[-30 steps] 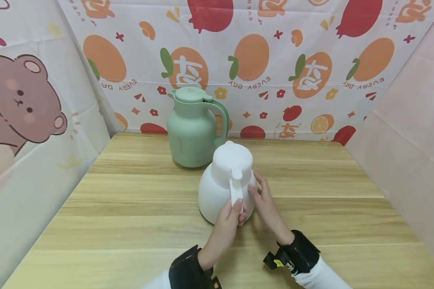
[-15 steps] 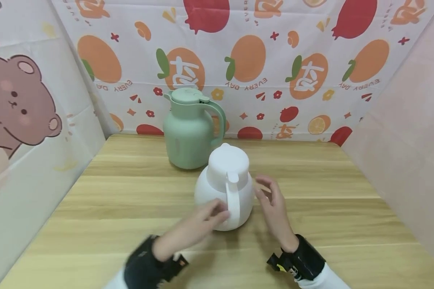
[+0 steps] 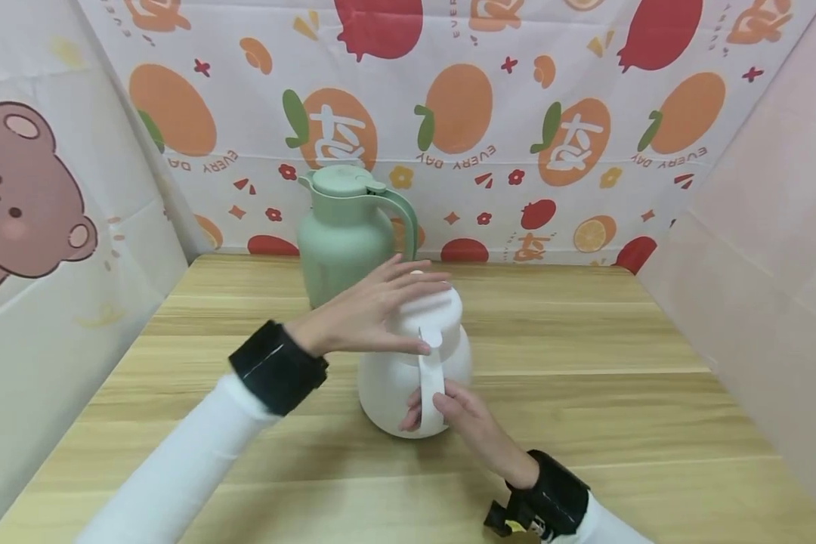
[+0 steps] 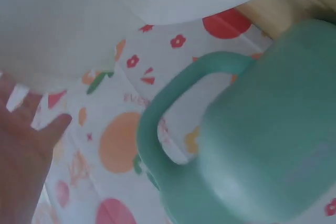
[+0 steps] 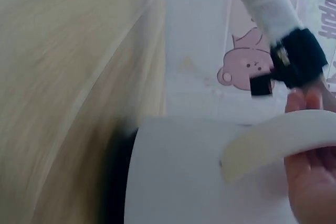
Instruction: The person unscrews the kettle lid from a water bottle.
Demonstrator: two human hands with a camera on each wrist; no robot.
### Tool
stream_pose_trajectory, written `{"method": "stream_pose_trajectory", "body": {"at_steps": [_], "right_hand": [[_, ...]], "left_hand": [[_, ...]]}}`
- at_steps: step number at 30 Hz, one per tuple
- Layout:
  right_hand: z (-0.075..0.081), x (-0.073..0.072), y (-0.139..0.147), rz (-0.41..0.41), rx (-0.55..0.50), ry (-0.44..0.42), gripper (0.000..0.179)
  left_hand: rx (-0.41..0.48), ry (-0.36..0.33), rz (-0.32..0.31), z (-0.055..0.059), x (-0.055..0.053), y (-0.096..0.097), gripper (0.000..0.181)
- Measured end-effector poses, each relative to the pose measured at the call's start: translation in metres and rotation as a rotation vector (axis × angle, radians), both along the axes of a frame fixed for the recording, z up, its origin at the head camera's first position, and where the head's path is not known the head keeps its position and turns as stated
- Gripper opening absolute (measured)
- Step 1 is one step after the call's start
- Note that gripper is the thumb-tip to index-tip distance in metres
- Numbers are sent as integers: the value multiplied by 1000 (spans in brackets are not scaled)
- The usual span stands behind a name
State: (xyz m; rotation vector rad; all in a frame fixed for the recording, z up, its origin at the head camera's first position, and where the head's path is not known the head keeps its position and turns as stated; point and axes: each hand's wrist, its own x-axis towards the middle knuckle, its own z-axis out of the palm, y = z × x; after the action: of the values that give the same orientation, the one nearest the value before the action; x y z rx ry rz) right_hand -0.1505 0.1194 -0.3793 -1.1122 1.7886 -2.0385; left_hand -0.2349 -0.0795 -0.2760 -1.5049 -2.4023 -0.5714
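Note:
A white thermos jug stands on the wooden table, its handle facing me. My right hand grips the lower part of that handle, fingers passed through the loop and thumb on the outside. In the right wrist view the fingers show beyond the curved handle. My left hand reaches over the jug's lid with fingers spread straight, hiding part of it. The left wrist view has the left hand at its left edge, thumb out.
Behind and to the left stands a green thermos jug, its handle pointing right and partly covered by my left hand. A fruit-print cloth hangs along the table's back edge. Pale cloths rise at both sides, a bear printed on the left one.
My left hand has left the white jug's handle and moved up over its lid. The right hand has come from the jug's right side onto the handle.

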Motion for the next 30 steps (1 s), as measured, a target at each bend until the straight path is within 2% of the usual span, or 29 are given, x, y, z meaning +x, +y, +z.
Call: {"method": "stream_pose_trajectory", "body": {"at_steps": [3,6,8,13,15,19,23,30], "right_hand": [[-4,-7,-6,119,-15,-63,34],[-7,-14,-12,201,-36,-81,35],[-9,-17,-14,245,-63,-96,36],[-6,-15,-17,299,-151,-230,36],[-6,-12,-19,269,-172,-249,36],[-6,-6,-25,139,-181,-231,38],[-6,-1,-30,33,-184,-223,40],[-5,6,-34,-94,-139,-219,44]], "left_hand": [[-107,-18,-43,3,-9,11,73],[-172,-22,-69,2,-14,16,70],[-171,-24,-76,-2,-15,18,68],[-127,19,-76,-8,-17,23,64],[-121,49,-71,-9,-17,25,63],[-137,77,-38,-8,-14,25,64],[-151,70,12,-7,-10,25,63],[-133,73,118,-9,-1,29,61]]}}
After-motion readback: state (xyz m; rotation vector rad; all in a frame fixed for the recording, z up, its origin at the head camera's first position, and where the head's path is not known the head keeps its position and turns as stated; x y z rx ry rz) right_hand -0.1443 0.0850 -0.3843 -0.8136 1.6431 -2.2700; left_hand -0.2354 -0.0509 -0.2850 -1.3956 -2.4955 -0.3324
